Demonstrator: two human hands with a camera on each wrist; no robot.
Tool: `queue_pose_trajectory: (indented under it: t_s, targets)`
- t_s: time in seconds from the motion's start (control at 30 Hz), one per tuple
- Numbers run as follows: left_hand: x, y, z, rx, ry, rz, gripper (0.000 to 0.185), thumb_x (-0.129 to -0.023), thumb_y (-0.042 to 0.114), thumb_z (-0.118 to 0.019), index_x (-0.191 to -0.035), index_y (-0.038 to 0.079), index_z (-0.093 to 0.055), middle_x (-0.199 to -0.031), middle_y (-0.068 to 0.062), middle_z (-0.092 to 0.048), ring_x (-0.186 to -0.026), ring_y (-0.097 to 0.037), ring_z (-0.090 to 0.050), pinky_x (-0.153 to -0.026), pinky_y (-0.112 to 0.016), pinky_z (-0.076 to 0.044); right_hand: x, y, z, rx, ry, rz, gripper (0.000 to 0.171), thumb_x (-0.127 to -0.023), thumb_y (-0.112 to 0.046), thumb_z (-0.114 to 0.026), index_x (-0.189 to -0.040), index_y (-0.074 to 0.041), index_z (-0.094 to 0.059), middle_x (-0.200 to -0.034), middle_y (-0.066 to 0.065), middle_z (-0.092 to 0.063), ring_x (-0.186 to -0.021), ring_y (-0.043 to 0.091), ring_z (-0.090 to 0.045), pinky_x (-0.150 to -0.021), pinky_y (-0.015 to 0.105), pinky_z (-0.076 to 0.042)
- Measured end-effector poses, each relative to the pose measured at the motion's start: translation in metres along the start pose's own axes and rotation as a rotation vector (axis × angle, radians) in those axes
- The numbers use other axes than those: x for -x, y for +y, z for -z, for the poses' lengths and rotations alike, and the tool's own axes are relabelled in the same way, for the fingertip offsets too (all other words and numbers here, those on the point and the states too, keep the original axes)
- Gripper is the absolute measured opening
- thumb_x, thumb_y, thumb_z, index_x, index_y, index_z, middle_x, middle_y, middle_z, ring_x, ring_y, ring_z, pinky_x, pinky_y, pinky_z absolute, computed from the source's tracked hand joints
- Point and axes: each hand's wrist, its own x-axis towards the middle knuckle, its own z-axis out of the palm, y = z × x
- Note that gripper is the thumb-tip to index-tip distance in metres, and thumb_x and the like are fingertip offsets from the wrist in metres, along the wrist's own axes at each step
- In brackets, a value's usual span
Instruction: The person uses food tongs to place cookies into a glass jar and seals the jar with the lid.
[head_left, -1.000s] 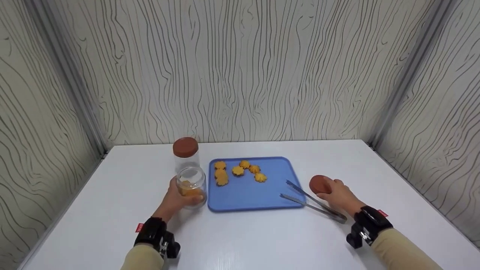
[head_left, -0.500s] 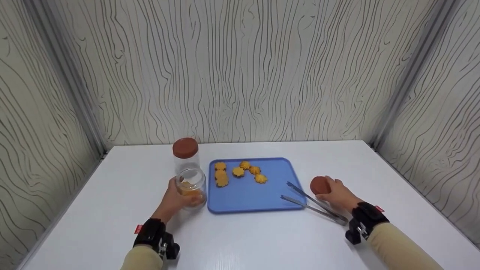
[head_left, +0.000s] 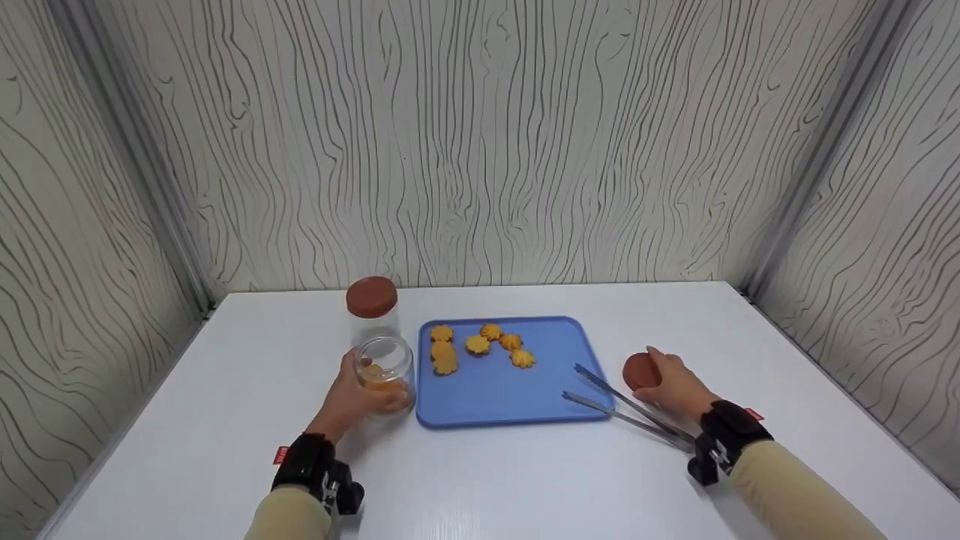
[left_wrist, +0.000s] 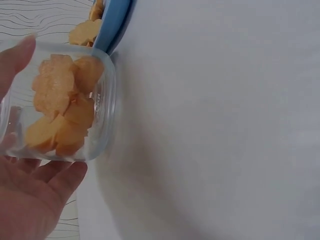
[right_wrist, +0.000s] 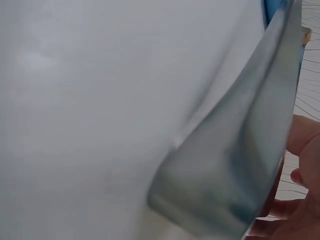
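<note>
My left hand [head_left: 365, 396] grips a clear open jar [head_left: 384, 352] at the left side of the blue tray [head_left: 487, 401]. Several golden cookies [left_wrist: 55, 87] lie in that jar, seen through its wall in the left wrist view. Over to the right of the tray, my right hand [head_left: 679, 386] holds a reddish-brown round lid [head_left: 641, 372] between thumb and fingers. Metal tongs [head_left: 637, 418] lie with their tips spread over the tray's right edge; their bent end is close below the right hand and fills much of the right wrist view.
Flower-shaped cookies [head_left: 444, 352] sit in a column at the tray's left, and several more [head_left: 511, 342] near its back middle. A second clear jar [head_left: 373, 326] with a reddish-brown lid on stands behind the held jar. Patterned walls [head_left: 480, 150] enclose the white table [head_left: 487, 480].
My right hand turns slightly, its wrist shifting a little leftward, and the lid moves slightly right. The left hand and its jar stay nearly still; the tongs and cookies keep their places.
</note>
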Motion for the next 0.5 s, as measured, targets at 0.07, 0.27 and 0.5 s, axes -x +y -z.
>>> queue_pose_trajectory:
  t_s: [0.07,0.27,0.5]
  targets:
    - [0.001,0.0,0.0,0.003,0.004,0.003,0.112,-0.068,0.021,-0.09,-0.15,0.004,-0.015,-0.145,-0.024,-0.037,-0.133,-0.038,-0.036,-0.111,-0.053,-0.026,0.0,0.0,0.0,-0.013,0.019,-0.001,0.09,-0.081,-0.019,-0.079,-0.144,0.015,-0.024,-0.124,0.042,-0.038,-0.106,0.05,-0.05,-0.089,0.059,-0.044]
    - [0.002,0.001,0.0,0.006,0.023,-0.002,0.11,-0.069,0.017,-0.089,-0.149,0.001,-0.016,-0.143,-0.026,-0.038,-0.131,-0.038,-0.037,-0.11,-0.052,-0.028,0.003,-0.009,0.006,-0.04,0.05,-0.033,0.089,-0.082,-0.021,-0.077,-0.144,0.014,-0.024,-0.124,0.043,-0.035,-0.107,0.052,-0.049,-0.09,0.06,-0.044]
    - [0.003,0.002,-0.002,0.013,0.022,-0.004,0.109,-0.069,0.019,-0.089,-0.15,0.003,-0.016,-0.144,-0.024,-0.038,-0.132,-0.037,-0.037,-0.11,-0.053,-0.028,0.012,-0.036,0.011,-0.086,0.108,0.006,0.085,-0.082,-0.023,-0.076,-0.142,0.014,-0.029,-0.125,0.04,-0.038,-0.108,0.049,-0.05,-0.089,0.058,-0.045]
